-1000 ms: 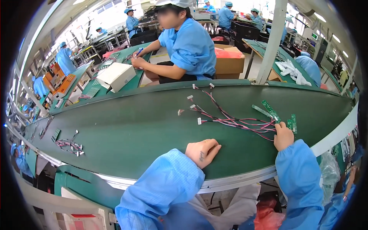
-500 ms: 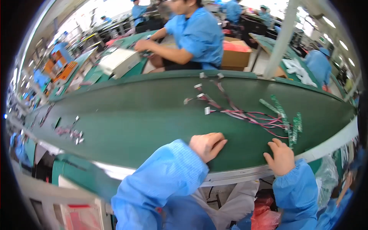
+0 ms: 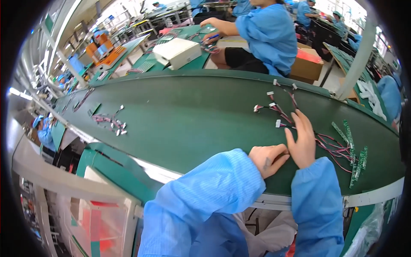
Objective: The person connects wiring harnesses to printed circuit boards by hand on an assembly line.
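Wires (image 3: 336,149) beyond and right of hands (image 3: 303,143)

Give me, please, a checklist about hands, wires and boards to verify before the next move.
1. Bare left hand empty: cannot tell, fingers are curled.
2. Bare right hand open: ok, fingers extended.
3. Thin red, black and white wires separated: not ok, they cross.
4. Narrow green circuit boards clear of both hands: ok.
5. Small white plastic connectors all visible: cannot tell, the right hand may hide some.

Loose blue sleeves (image 3: 205,188), gathered right cuff (image 3: 314,169), dark tattoo (image 3: 266,164)
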Tool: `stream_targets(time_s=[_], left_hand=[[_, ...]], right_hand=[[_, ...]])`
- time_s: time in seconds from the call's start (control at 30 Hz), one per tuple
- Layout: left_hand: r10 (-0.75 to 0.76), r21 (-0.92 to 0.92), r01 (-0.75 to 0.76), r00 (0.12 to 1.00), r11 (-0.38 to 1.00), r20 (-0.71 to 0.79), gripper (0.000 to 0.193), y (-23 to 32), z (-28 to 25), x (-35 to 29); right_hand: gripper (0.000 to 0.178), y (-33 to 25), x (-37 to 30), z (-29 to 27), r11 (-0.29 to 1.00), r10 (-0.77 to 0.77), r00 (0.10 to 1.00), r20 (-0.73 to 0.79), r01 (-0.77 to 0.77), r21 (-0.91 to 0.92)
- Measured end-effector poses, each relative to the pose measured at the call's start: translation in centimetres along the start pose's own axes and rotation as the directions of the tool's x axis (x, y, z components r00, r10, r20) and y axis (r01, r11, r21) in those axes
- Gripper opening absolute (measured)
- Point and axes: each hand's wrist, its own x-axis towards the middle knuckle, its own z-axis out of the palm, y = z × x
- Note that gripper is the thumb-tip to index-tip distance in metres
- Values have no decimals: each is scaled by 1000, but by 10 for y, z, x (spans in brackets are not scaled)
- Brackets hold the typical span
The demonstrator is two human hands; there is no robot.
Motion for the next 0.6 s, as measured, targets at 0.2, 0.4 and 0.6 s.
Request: stream_targets(time_s=[0.2,0.4,0.6], left_hand=[[-65,-22,67,993,997,103,13,8,-5,5],[-46,-44,50,995,998,93,8,-1,-11,-2],[-140,-100,157,977,982,158,6,2,-5,2]], right_hand=[[48,29,0,-7,999,-26,1000,-5,26,-23],[50,30,-4,13,999,30,999,38,-32,38],[54,45,-9,12,993,108,994,-12,-109,-47]])
